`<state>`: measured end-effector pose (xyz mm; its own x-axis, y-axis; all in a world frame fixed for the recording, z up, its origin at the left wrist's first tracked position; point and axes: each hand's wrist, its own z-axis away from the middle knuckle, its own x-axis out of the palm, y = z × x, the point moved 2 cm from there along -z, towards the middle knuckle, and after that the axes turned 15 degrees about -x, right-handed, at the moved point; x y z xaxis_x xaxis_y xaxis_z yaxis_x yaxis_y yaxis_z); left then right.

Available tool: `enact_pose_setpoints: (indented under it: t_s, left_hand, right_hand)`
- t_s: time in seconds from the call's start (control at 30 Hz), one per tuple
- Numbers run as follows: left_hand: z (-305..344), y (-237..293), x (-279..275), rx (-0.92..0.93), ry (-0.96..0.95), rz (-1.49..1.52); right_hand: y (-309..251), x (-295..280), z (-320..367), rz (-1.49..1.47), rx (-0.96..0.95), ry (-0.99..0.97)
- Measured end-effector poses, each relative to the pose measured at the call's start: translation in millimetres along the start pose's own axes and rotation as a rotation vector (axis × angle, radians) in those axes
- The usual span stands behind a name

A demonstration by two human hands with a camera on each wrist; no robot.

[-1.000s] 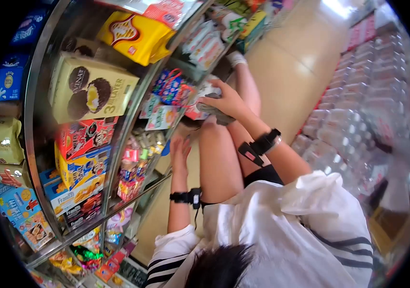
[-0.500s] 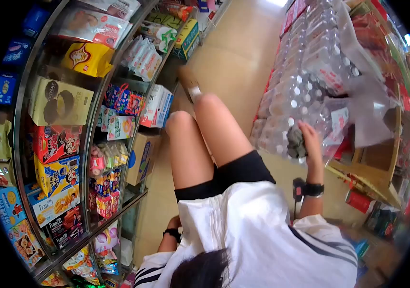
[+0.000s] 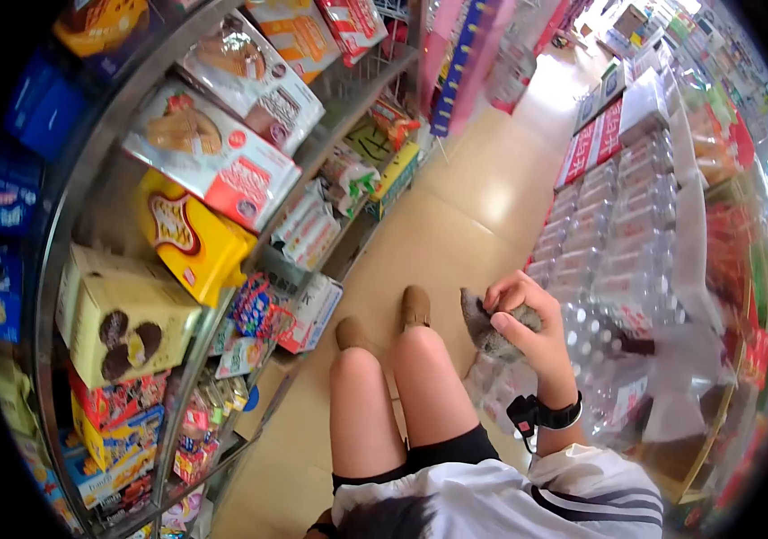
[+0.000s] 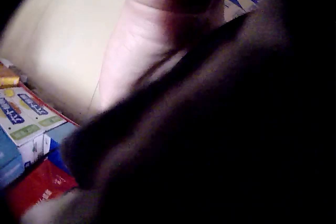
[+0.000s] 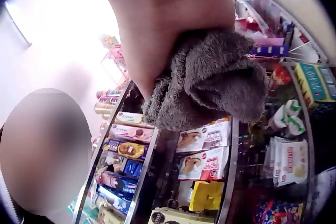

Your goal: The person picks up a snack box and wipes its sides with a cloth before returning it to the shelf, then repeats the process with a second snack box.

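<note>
A crumpled grey cloth [image 3: 489, 341] is gripped in my right hand [image 3: 535, 331], thumb and bent fingers around it, above the aisle floor beside the bottle packs. The right wrist view has the cloth [image 5: 210, 85] bunched under my right hand [image 5: 170, 22], with shelves behind. Of my left hand [image 4: 139, 45], only the part near the wrist shows in the left wrist view; a dark, blurred shape covers the rest and its fingers are hidden. In the head view, just a sliver of the left wrist appears at the bottom edge.
Shelves of snacks line the left, with a yellow packet [image 3: 191, 238], a cream box [image 3: 128, 323] and white-and-red boxes [image 3: 213, 157]. Stacked packs of clear bottles [image 3: 622, 234] stand on the right. Between them runs a tiled floor [image 3: 465, 198], and pink hangings are at the shelf's far end.
My right hand, holding the cloth, moved from the left shelves across to the bottles, then back over the aisle. My left hand dropped from beside the lower shelf nearly out of the head view.
</note>
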<state>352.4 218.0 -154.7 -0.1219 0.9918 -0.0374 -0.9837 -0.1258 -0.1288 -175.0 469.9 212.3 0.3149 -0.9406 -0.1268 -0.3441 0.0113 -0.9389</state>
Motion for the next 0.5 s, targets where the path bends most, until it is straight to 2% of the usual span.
enact_pose_setpoints:
  t_s: [0.07,0.17,0.27,0.37,0.4,0.43,0.47,0.5]
  left_hand:
    - [-5.7,30.8,8.4,0.016,-0.004,0.006]
    - [7.4,46.9,6.0,0.026,-0.015,0.006]
    - [12.1,48.9,-7.3,0.05,-0.008,-0.009]
    - [8.3,36.7,-13.6,0.073,0.002,-0.011]
    - [8.6,28.2,-14.0,0.073,0.004,-0.008]
    - [10.0,22.5,-16.0,0.086,0.007,-0.006]
    - [9.8,25.3,-18.5,0.093,0.002,-0.011]
    - [11.8,23.5,-19.5,0.1,0.003,-0.009]
  right_hand:
    - [-1.4,8.4,-28.6,-0.009,-0.058,-0.051]
    - [-13.1,16.5,-35.6,-0.023,-0.015,-0.076]
    - [-34.8,21.4,-23.8,-0.056,-0.036,-0.102]
    - [-46.7,20.8,-8.3,0.013,-0.221,-0.053]
    - [-53.3,20.9,-1.9,-0.001,-0.211,-0.057]
    - [-75.3,16.6,19.8,-0.075,-0.312,0.019]
    - [-93.1,10.9,14.0,-0.12,-0.45,0.111]
    - [-116.7,2.3,12.4,-0.04,-0.687,-0.001]
